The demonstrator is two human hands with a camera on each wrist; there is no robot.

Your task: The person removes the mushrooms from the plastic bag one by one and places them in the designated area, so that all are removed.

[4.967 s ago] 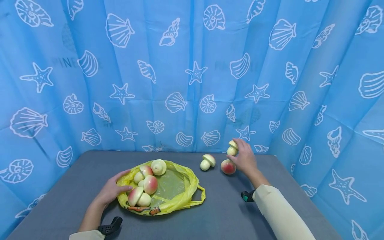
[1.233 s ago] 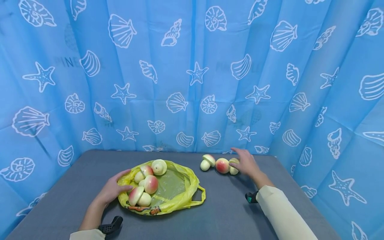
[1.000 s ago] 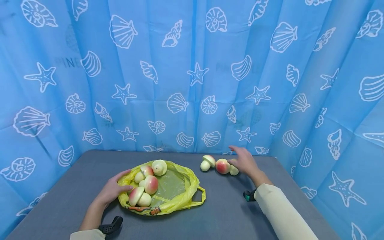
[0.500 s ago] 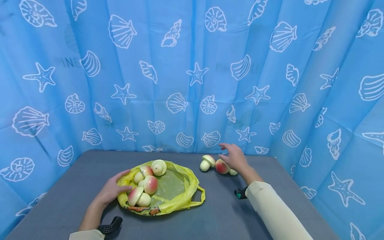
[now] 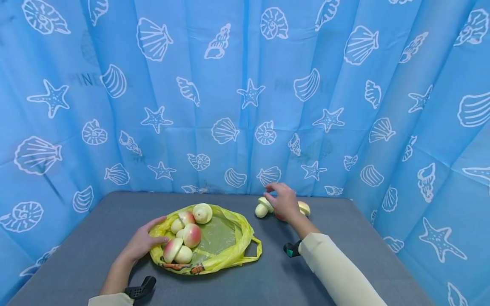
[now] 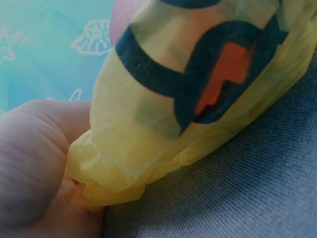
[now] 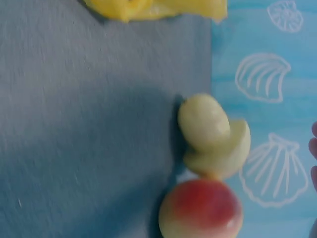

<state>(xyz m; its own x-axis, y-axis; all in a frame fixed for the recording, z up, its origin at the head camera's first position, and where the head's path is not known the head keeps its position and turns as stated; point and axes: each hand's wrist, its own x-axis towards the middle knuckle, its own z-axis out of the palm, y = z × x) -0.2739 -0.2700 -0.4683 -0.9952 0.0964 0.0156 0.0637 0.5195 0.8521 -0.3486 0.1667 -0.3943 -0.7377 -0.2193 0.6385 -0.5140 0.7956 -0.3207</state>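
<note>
My left hand holds the left rim of a yellow plastic bag, the thumb on its near side. In the left wrist view the bag's film bunches between thumb and fingers. Several toy mushrooms with pale stems and pink-tinged caps lie in the bag's left half. My right hand hovers over a row of three loose mushrooms, its fingers bent above the leftmost mushroom without gripping it. The middle red-capped mushroom is mostly hidden by the hand in the head view; the right one is partly covered.
A grey cloth-covered table carries everything. Behind it and at the sides hangs a blue curtain with white shells and starfish. The bag's handle loop lies out to the right.
Five seconds ago my right hand held a mushroom; it now lies at the row's right end. The hand has since moved left, over the leftmost mushroom. My left hand stays put.
</note>
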